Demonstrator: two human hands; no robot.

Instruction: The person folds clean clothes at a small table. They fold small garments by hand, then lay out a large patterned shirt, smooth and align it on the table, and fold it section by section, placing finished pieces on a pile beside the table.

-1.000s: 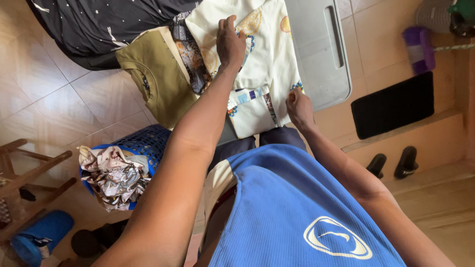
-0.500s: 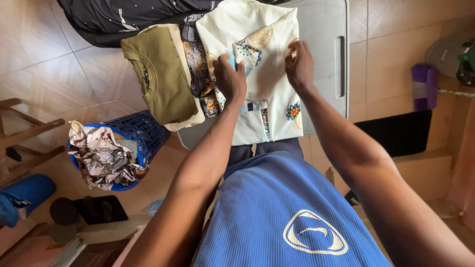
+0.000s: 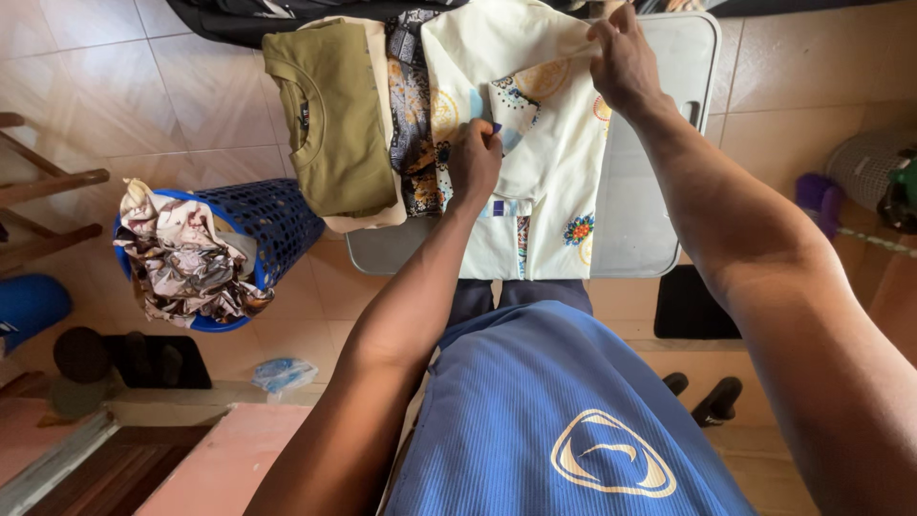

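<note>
- Head view: the left hand [image 3: 475, 158] is closed into a loose fist on the cream patterned shirt [image 3: 535, 124], pinning a fold near the garment's middle; the fingers curl down into the cloth.
- The right hand [image 3: 626, 59] pinches the shirt's far edge, thumb and fingers closed on the fabric and lifting it slightly off the surface.
- The shirt lies flat on a grey plastic table [image 3: 659, 153], its lower hem hanging toward the person's knees. It looks like thin woven cotton, cream with round yellow and blue floral motifs.
- As a judgement, folding it neatly calls for keeping the left fist as a firm anchor on the crease while the right hand carries its edge over evenly, keeping the cloth taut so that no wrinkles get trapped.
- Just beside the shirt on the left lies a dark patterned cloth [image 3: 415, 105], and beyond it an olive-green T-shirt [image 3: 330, 115], folded flat with its round neck showing; it looks like soft knit.
- A blue perforated plastic basket [image 3: 277, 229] stands on the tiled floor [image 3: 115, 86] left of the table, with a crumpled printed cloth [image 3: 186, 263] spilling over its rim.
- A dark garment [image 3: 258, 11] lies at the top edge.
- The person wears a blue ribbed top [image 3: 516, 411].
- A black mat [image 3: 693, 306] lies right of the person's knees.
</note>
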